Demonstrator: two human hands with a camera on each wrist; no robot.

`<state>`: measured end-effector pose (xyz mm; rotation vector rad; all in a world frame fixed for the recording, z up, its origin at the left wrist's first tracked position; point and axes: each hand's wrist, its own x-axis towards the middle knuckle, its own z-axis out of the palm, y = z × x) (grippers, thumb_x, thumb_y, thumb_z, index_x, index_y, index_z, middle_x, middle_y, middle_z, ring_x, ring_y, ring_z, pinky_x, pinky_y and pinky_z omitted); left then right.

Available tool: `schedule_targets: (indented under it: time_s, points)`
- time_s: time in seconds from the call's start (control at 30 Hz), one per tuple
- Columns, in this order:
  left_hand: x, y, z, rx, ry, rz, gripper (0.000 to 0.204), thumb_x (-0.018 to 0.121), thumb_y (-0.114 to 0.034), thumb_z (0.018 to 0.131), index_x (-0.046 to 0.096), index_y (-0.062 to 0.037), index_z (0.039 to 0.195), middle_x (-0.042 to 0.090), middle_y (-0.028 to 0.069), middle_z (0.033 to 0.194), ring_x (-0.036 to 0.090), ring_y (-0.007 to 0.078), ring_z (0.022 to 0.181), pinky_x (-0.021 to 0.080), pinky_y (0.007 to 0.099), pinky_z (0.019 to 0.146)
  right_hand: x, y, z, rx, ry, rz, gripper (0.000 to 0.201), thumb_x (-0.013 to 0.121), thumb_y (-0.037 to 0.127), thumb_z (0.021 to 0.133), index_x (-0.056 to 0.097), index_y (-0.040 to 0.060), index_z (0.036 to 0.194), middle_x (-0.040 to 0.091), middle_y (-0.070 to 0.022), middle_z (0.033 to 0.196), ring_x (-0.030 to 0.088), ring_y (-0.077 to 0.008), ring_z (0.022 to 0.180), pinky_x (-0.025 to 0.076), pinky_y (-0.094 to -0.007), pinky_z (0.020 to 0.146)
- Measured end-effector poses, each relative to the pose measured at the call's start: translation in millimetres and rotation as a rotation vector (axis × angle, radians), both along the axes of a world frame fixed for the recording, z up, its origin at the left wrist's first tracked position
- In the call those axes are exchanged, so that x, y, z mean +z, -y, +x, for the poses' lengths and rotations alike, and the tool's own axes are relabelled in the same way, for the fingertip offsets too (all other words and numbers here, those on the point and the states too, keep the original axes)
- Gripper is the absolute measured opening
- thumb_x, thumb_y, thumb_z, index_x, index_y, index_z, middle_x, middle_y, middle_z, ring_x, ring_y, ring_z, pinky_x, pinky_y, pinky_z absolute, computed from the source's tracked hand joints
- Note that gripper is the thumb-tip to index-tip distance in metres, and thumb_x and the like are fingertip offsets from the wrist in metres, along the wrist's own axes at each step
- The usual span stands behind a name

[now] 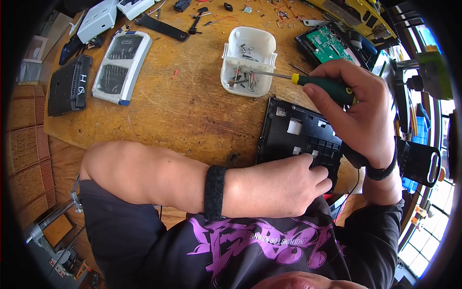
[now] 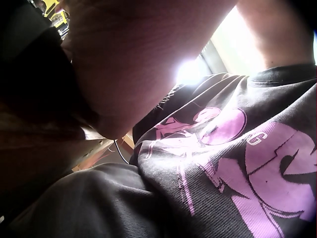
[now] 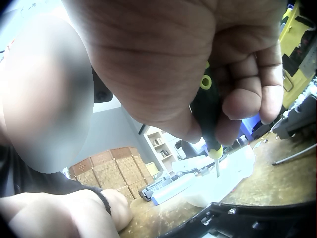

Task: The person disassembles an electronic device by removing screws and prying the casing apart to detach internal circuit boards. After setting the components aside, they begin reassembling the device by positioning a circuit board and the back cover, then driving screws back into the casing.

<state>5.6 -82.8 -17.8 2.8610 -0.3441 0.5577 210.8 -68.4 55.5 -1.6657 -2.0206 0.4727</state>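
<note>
In the head view, my right hand (image 1: 368, 103) grips the green and yellow handle of a screwdriver (image 1: 329, 89). Its metal shaft points left, with the tip over the front compartment of a white plastic box (image 1: 263, 36). Several loose screws (image 1: 250, 79) lie in both compartments of that box. My left hand (image 1: 284, 185), fingers curled, holds the near side of a black plastic casing (image 1: 274, 139) with rectangular cutouts. Its fingertips are partly hidden. From the right wrist view, thumb and fingers wrap the screwdriver (image 3: 210, 111); the left wrist view is mostly dark hand and shirt.
A drill bit case (image 1: 120, 67) and a black device (image 1: 70, 85) stand at the left of the wooden table (image 1: 178, 111). Behind on the right lie a green circuit board (image 1: 332, 43) and a yellow tool case (image 1: 344, 12). Small parts and a black strip (image 1: 161, 27) are scattered at the back.
</note>
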Motion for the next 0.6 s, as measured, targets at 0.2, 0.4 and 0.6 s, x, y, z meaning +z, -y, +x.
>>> schedule_targets:
  time_s: [0.2, 0.4, 0.6]
  points:
    - [1, 2, 2, -0.011, -0.016, -0.012, 0.015, 0.074, -0.023, 0.087, 0.078, -0.0104, 0.081, 0.061, 0.0023, 0.100, 0.060, 0.0210, 0.099, 0.048, 0.0330, 0.073, 6, 0, 2, 0.067, 0.029, 0.079, 0.024, 0.091, 0.003, 0.095, 0.080, -0.0026, 0.115, 0.082, -0.0113, 0.105, 0.079, -0.0166, 0.096, 0.060, -0.0306, 0.087]
    - [1, 4, 2, -0.013, -0.020, -0.002, 0.015, 0.075, -0.023, 0.087, 0.078, -0.0100, 0.081, 0.061, 0.0021, 0.100, 0.060, 0.0210, 0.099, 0.048, 0.0330, 0.073, 8, 1, 3, 0.060, 0.029, 0.082, 0.023, 0.091, 0.002, 0.094, 0.080, -0.0028, 0.115, 0.082, -0.0116, 0.105, 0.079, -0.0175, 0.096, 0.060, -0.0310, 0.088]
    - [4, 3, 2, -0.023, -0.026, -0.019, 0.014, 0.075, -0.022, 0.087, 0.077, -0.0109, 0.079, 0.060, 0.0014, 0.100, 0.060, 0.0207, 0.099, 0.048, 0.0332, 0.073, 13, 2, 2, 0.046, 0.007, 0.067, 0.024, 0.091, 0.003, 0.092, 0.081, -0.0026, 0.113, 0.082, -0.0112, 0.103, 0.079, -0.0168, 0.093, 0.059, -0.0301, 0.086]
